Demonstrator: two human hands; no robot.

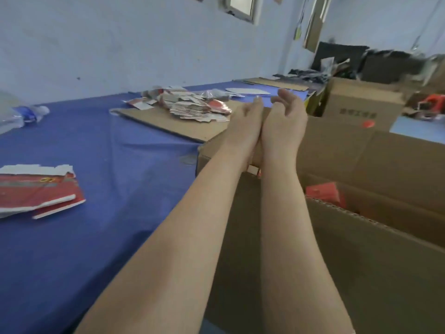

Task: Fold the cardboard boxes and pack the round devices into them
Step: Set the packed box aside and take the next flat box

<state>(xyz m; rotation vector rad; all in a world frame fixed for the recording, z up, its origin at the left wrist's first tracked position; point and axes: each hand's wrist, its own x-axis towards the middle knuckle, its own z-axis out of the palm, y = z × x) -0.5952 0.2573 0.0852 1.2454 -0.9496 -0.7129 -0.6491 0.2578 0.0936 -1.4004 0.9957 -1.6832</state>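
Flattened red-and-white cardboard boxes (36, 191) lay at the table's left. A pile of more flat ones (192, 108) sat farther back on a brown cardboard sheet (173, 124). The left hand (248, 116) and right hand (285, 115) reached forward side by side, wrists touching, fingers loosely curled with nothing visible in them. They were above a large open brown carton (361, 237) holding red items (325, 194). A blue cloth (108, 165) covered the table below a pale blue wall (120, 44). A farther carton (361, 102) bore blurred, unreadable print.
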